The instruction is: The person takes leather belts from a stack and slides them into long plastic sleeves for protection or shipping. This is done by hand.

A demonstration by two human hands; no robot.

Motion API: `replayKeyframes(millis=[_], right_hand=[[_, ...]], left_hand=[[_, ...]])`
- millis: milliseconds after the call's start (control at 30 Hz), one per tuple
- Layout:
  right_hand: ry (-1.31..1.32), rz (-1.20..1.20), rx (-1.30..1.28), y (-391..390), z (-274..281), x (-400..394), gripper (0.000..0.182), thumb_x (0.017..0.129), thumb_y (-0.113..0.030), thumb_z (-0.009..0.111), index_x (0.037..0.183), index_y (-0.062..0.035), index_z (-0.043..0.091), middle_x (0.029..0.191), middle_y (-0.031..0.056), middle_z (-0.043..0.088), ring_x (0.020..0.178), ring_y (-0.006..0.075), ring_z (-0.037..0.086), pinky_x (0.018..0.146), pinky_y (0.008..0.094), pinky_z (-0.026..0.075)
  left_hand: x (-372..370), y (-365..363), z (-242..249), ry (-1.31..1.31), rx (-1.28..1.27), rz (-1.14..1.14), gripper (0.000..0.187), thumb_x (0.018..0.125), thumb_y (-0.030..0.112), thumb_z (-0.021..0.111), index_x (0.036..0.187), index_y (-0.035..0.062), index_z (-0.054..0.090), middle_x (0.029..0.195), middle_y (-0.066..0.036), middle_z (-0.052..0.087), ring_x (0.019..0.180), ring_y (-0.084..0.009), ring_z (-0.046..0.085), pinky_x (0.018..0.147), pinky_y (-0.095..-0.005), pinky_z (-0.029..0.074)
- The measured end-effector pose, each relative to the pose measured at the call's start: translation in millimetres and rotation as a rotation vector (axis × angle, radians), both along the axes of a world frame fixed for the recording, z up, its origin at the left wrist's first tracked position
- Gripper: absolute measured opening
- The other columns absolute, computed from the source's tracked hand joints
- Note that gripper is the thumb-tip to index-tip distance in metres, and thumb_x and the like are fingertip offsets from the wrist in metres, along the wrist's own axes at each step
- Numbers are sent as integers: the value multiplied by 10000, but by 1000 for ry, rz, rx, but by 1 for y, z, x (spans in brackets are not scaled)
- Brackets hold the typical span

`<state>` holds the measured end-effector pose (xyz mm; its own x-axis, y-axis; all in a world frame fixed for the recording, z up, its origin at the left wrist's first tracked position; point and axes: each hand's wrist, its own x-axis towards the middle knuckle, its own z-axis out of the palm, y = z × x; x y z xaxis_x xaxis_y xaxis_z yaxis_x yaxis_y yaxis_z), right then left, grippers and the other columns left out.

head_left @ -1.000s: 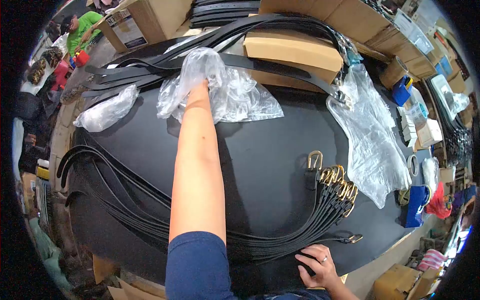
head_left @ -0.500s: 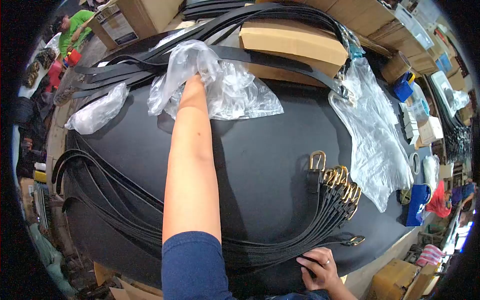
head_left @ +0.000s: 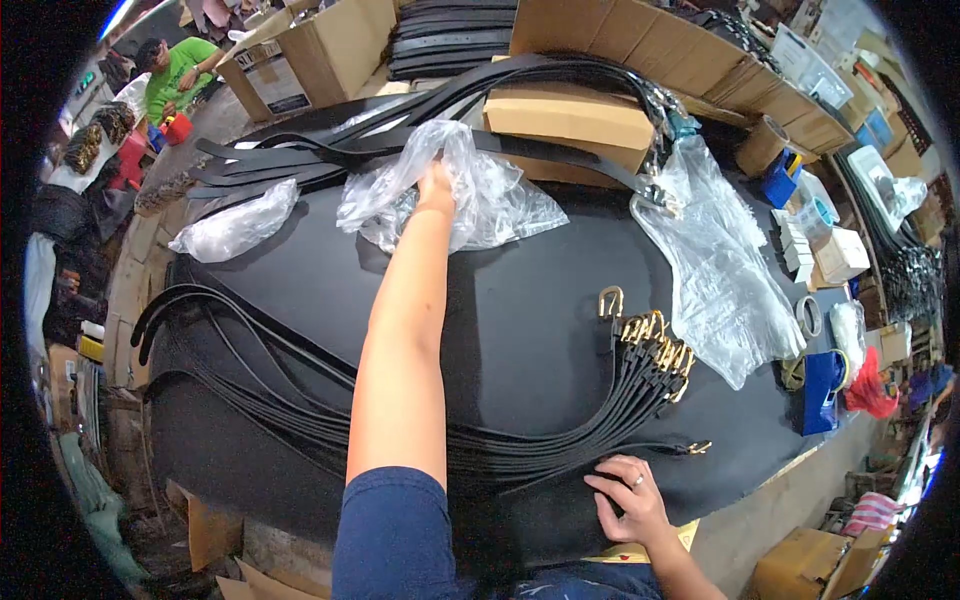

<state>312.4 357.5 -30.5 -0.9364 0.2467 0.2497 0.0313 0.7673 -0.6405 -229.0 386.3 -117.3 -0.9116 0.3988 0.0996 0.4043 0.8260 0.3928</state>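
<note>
My left hand (head_left: 435,188) is at a crumpled clear plastic bag (head_left: 510,205) on the far side of the black table, partly covered by it. The plastic hides the fingers, so their grip does not show. Near the front edge, my right hand (head_left: 632,498), with a ring on one finger, rests on the tabletop. Its fingers are loosely bent and apart, with nothing in them. Just beyond it lies a bundle of black belts (head_left: 540,450), their gold-coloured buckles (head_left: 655,345) gathered at the right end. My left forearm passes above the belts.
More black belts (head_left: 560,70) curve around a cardboard box (head_left: 570,125) at the back. A long plastic sheet (head_left: 725,290) lies right, a wrapped plastic bundle (head_left: 240,222) left. Tape rolls (head_left: 808,316) and a blue box (head_left: 822,390) line the right edge. A person in green (head_left: 180,75) sits far left.
The camera view has shifted, bringing more of the far side into sight. More of my left hand shows at the plastic bag. The fingers of my right hand are spread a little wider.
</note>
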Motion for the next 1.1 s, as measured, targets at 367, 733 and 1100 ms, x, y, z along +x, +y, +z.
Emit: replayKeyframes(millis=[367, 733, 1100], right_hand=[[99, 43, 40, -1, 0, 6, 293, 655, 10, 653, 944, -31, 641, 1009, 125, 565, 994, 319, 551, 865, 404, 450], [187, 49, 16, -2, -6, 14, 272, 675, -2, 651, 944, -41, 629, 1040, 131, 556, 1022, 316, 538, 885, 395, 434], [243, 58, -18, 1, -10, 18, 256, 667, -31, 665, 921, -27, 638, 1035, 137, 562, 1000, 308, 540, 870, 387, 432]], left_hand=[[86, -33, 49, 162, 22, 108, 229, 831, 123, 550, 1030, 22, 601, 1089, -213, 610, 992, -330, 628, 836, -437, 512], [130, -66, 75, -333, 696, 164, 211, 728, 112, 647, 792, -83, 595, 666, -191, 619, 464, -243, 603, 430, -370, 486], [219, -60, 70, -127, 1301, 265, 171, 814, 49, 609, 914, -59, 522, 641, -104, 593, 460, -157, 565, 395, -299, 455]])
